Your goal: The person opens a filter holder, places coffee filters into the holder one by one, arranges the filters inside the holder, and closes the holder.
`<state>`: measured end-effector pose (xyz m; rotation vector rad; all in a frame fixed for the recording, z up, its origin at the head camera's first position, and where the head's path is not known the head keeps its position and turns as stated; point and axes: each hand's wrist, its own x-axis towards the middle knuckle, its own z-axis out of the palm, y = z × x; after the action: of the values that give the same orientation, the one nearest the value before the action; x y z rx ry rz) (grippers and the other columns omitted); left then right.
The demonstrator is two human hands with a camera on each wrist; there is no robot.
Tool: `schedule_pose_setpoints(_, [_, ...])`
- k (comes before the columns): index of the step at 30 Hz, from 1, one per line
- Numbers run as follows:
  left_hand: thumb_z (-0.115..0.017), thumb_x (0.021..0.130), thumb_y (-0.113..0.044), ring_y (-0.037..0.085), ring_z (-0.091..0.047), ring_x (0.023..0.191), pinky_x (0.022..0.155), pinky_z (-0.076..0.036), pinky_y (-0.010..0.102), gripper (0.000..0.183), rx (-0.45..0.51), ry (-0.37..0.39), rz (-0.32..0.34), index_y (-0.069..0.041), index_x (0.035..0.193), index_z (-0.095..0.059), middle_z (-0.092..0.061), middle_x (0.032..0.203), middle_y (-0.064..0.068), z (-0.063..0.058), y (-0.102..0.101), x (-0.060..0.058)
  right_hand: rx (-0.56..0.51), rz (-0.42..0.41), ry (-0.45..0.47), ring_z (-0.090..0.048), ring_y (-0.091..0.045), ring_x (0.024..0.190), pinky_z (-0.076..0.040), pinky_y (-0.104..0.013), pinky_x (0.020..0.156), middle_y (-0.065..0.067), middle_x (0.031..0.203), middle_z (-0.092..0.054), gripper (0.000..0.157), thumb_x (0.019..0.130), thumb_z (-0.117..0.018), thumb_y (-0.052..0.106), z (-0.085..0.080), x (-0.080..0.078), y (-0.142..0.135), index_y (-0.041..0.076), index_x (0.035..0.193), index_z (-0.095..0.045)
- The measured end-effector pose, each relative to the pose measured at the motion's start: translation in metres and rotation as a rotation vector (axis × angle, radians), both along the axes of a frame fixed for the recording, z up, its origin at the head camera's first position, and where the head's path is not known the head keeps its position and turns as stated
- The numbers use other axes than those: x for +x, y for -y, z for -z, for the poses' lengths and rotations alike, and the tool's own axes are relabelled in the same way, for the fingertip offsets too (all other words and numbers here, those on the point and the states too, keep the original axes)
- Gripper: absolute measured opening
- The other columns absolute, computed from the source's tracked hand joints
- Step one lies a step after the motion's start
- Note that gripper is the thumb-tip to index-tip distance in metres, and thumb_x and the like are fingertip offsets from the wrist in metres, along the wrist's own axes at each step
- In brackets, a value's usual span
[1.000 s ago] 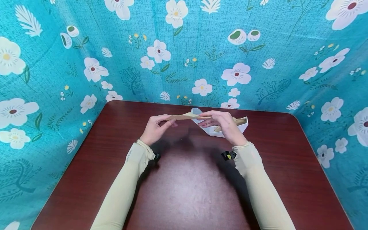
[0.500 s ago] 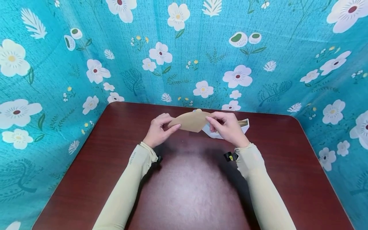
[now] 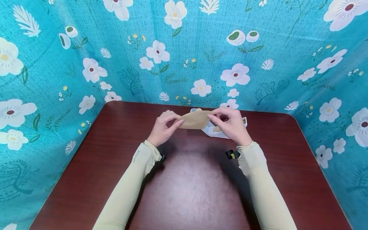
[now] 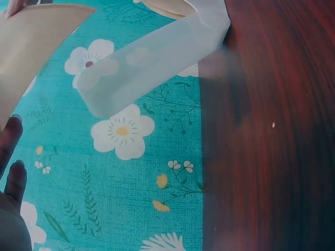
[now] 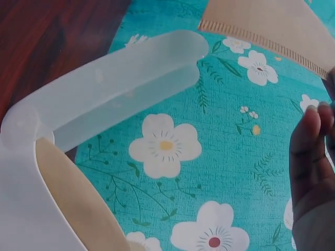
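A brown paper coffee filter (image 3: 195, 120) with a crimped seam is stretched between both hands, above the back of the table. My left hand (image 3: 164, 127) pinches its left end between thumb and fingers. At the other end, the thumb and fingers of my right hand (image 3: 231, 125) pinch its upper corner. Behind the right hand stands a white filter holder (image 3: 216, 132), partly hidden by that hand. Its translucent lid (image 5: 115, 78) is swung out, and more brown filters (image 5: 78, 196) sit inside. The right wrist view shows the held filter's crimped edge (image 5: 261, 44).
The dark red-brown table (image 3: 184, 185) runs up to a teal flowered curtain (image 3: 172, 64) at the back and sides. A small black device with a yellow mark (image 3: 233, 155) is at the right wrist.
The filter has turned from nearly edge-on to show its broad face. My left hand has shifted slightly right, and the right hand has changed from extended fingers over the filter to a pinch.
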<state>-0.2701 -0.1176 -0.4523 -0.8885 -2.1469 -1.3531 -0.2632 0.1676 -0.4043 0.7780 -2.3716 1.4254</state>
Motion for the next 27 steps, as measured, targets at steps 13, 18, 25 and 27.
schedule_pose_setpoints(13, [-0.075, 0.096, -0.018, 0.019, -0.061, 0.091, 0.085, -0.039, 0.041, 0.016, -0.099, -0.147, -0.122, -0.012, 0.110, -0.077, -0.075, 0.094, 0.000, -0.005, -0.033, -0.004, 0.090, 0.099, 0.006, -0.065, -0.010, 0.077, -0.054, -0.019, 0.068, -0.003, 0.090, -0.074, 0.010, 0.093, -0.079, 0.015, -0.007, 0.002, -0.027, 0.013, 0.102, -0.082])
schedule_pose_setpoints(18, [-0.074, 0.096, -0.014, 0.020, -0.061, 0.088, 0.081, -0.038, 0.039, 0.009, -0.098, -0.156, -0.106, -0.011, 0.104, -0.078, -0.077, 0.094, 0.001, -0.008, -0.047, -0.007, 0.042, 0.110, -0.073, -0.060, -0.006, 0.074, -0.051, -0.015, 0.067, 0.000, 0.087, -0.069, 0.010, 0.089, -0.082, 0.008, -0.009, 0.002, -0.036, 0.012, 0.099, -0.082])
schedule_pose_setpoints(25, [-0.071, 0.099, -0.016, 0.022, -0.061, 0.084, 0.083, -0.039, 0.038, 0.009, -0.124, -0.153, -0.084, -0.011, 0.104, -0.077, -0.076, 0.094, -0.001, -0.008, -0.066, -0.013, 0.020, 0.120, -0.164, -0.057, -0.007, 0.078, -0.049, -0.012, 0.066, -0.002, 0.094, -0.066, 0.015, 0.084, -0.084, 0.000, -0.013, -0.002, -0.049, 0.010, 0.096, -0.082])
schedule_pose_setpoints(27, [-0.070, 0.099, -0.017, 0.019, -0.062, 0.087, 0.085, -0.040, 0.038, 0.011, -0.146, -0.150, -0.094, -0.012, 0.107, -0.077, -0.076, 0.096, -0.002, -0.007, -0.071, -0.013, 0.041, 0.124, -0.158, -0.058, -0.006, 0.075, -0.049, -0.013, 0.065, -0.001, 0.093, -0.069, 0.015, 0.085, -0.083, 0.001, -0.013, -0.003, -0.055, 0.011, 0.097, -0.082])
